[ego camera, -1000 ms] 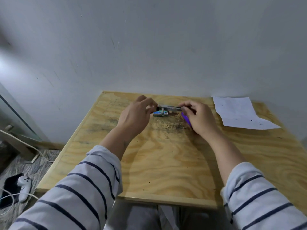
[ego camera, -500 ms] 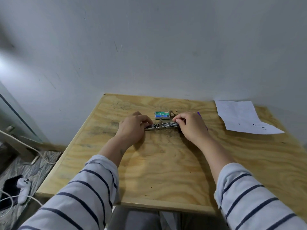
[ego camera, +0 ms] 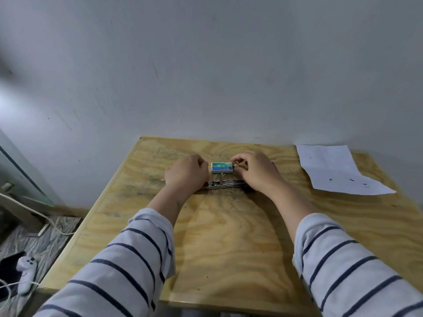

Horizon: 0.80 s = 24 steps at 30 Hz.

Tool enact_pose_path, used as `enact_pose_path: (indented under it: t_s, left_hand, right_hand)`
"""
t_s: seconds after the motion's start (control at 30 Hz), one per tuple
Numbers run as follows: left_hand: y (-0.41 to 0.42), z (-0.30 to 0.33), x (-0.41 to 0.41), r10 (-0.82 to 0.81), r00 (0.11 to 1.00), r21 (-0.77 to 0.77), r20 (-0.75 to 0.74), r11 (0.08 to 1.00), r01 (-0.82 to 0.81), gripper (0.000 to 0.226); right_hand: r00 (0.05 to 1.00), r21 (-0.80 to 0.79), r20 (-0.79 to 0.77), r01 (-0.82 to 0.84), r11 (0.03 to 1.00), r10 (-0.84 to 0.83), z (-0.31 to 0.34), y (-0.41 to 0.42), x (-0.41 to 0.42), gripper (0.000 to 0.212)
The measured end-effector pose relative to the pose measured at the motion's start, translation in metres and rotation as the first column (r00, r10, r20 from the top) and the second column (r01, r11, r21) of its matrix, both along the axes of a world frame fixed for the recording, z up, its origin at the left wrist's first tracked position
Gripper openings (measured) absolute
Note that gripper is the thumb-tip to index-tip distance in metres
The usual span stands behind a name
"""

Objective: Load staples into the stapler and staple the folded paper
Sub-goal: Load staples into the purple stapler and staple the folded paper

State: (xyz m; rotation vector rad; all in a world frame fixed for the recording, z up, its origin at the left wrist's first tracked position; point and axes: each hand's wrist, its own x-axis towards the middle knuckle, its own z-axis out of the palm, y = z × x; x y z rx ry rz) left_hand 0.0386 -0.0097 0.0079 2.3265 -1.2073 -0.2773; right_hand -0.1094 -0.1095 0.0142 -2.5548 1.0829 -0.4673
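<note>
Stapler (ego camera: 223, 184) lies opened flat on the wooden bench (ego camera: 229, 236), its metal staple channel facing up, just on the near side of the small green-and-blue staple box (ego camera: 222, 167). The left hand (ego camera: 186, 173) sits just left of the box, fingers curled inward with the knuckles up; whether it grips anything cannot be told, though its heel covers the stapler's left end. The right hand (ego camera: 256, 170) is just right of the box, thumb and forefinger pinched together at the box's right end, seemingly on a small strip or the box's tray, too small to tell which. Its palm hides the stapler's right end. Well to the right of the box, near the bench's far right corner, lies the creased white paper (ego camera: 332, 170) with a few dark marks. Both forearms wear striped sleeves (ego camera: 128, 266).
</note>
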Motion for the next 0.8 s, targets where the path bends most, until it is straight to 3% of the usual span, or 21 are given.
enact_pose_path:
  t_s: [0.1,0.23,0.37,0.57,0.8]
  left_hand:
    - [-0.013,0.001,-0.005,0.062,0.998,0.090,0.001,0.994,-0.062,0.040]
    - [-0.026,-0.005,-0.008,0.114,0.993,0.175,-0.017,0.978,-0.109,0.053]
    - [-0.030,-0.007,-0.007,0.127,0.992,0.166,-0.024,0.979,-0.122,0.052]
    - [-0.027,-0.010,0.003,0.110,0.989,0.110,-0.096,0.989,-0.099,0.049]
    - [-0.022,-0.012,0.008,0.064,0.993,0.042,-0.102,0.997,-0.060,0.043]
  right_hand:
    - [0.994,0.017,-0.097,-0.057,0.998,0.059,-0.001,-0.003,0.008,0.040]
    - [0.994,0.035,-0.066,-0.085,0.996,0.087,-0.003,-0.006,0.015,0.031]
    - [0.993,0.062,-0.015,-0.116,0.991,0.117,-0.005,-0.008,0.016,0.029]
    - [0.984,-0.015,-0.133,-0.119,0.993,0.116,0.002,-0.019,0.007,0.033]
    - [0.984,-0.014,-0.155,-0.089,0.996,0.086,0.002,-0.019,0.005,0.021]
